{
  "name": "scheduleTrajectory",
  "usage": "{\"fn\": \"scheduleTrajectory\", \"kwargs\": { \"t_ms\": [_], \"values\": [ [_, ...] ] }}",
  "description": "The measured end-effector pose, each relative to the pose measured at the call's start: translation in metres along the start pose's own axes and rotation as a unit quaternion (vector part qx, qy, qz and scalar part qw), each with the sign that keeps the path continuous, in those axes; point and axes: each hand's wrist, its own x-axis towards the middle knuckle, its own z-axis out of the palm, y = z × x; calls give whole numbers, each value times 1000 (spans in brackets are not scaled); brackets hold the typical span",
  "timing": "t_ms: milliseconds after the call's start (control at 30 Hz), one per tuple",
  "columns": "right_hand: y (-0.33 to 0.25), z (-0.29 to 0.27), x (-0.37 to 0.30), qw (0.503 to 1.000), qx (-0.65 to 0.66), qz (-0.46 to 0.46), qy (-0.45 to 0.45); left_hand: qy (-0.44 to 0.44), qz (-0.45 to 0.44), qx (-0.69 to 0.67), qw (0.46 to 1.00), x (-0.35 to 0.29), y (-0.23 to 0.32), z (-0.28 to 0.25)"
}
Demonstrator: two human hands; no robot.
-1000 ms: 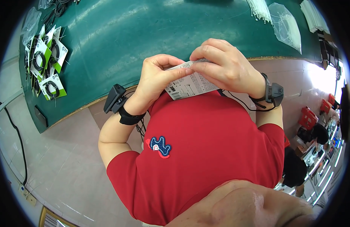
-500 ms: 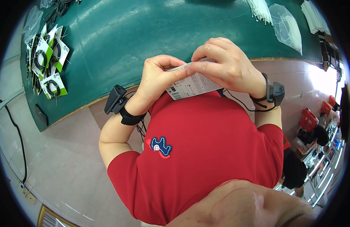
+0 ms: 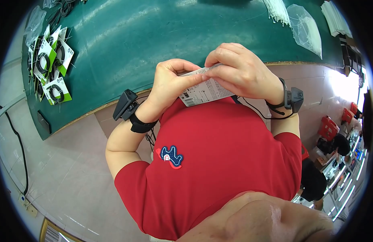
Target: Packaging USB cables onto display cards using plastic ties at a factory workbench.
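Observation:
Between my hands, close to my chest at the table's front edge, is a white printed packaging card point(image 3: 206, 92), tilted with its printed side toward me. My left hand point(image 3: 172, 78) grips the card's upper left part, thumb across the near face and fingers behind. My right hand point(image 3: 241, 68) pinches the upper edge, its thumb and forefinger meeting close to my left thumb. Whatever lies behind the card, and the far fingertips, are hidden. A dark strap with a small black device circles each wrist.
On the green table point(image 3: 126, 52), a pile of carded black cables point(image 3: 49, 66) lies at the left. Bundles of white cable ties point(image 3: 277, 11) and a clear bag of them point(image 3: 304, 30) lie at the far right. A small black object point(image 3: 44, 122) sits at the left front corner.
My left hand and the card have shifted very slightly to the right. Both hands keep hold of the card.

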Motion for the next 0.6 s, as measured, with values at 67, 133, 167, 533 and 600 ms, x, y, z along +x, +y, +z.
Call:
{"fn": "scheduleTrajectory", "kwargs": {
  "t_ms": [67,133,167,533,600],
  "values": [
    [0,-1,-1,1000,0,-1,-2,2,-5,6,1000,-1,2,2],
    [0,-3,-1,1000,1,-4,-5,1,-4,9,1000,-1,2,2],
    [0,-3,-2,1000,1,-4,-5,1,-3,12,1000,-1,1,2],
    [-1,-8,-6,999,30,12,-30,-9,21,43,999,0,1,4],
    [-1,-7,-6,999,29,14,-31,-11,17,41,999,1,0,5]
  ]
}}
